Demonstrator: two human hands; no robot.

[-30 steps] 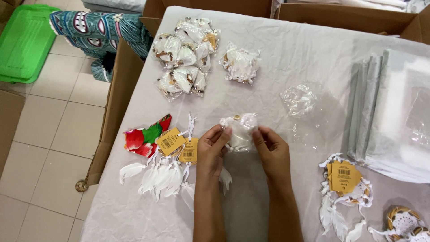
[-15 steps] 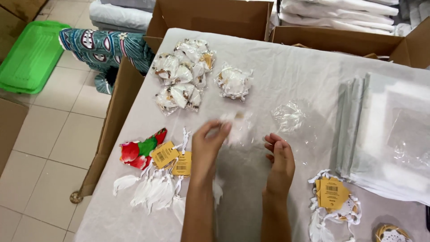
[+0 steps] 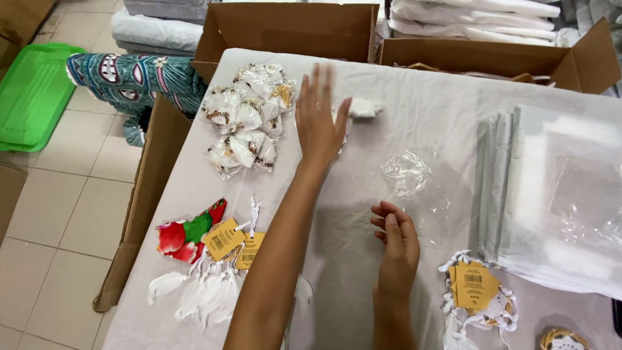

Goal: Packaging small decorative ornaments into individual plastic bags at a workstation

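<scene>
Up near the bagged pile (image 3: 246, 123), the left hand (image 3: 321, 123) is spread flat beside a small white packet (image 3: 363, 108). Meanwhile the right hand (image 3: 395, 243) rests loosely curled, empty, on the table (image 3: 427, 91).

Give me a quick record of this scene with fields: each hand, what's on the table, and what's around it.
Left hand: left hand open, stretched over a small white packed item, blurred
Right hand: right hand loosely curled, holding nothing, near a crumpled clear bag
Table: heap of bagged white items; stack of clear bags; yellow tags; red flowered cloth
Surroundings: cardboard boxes; green tray
</scene>
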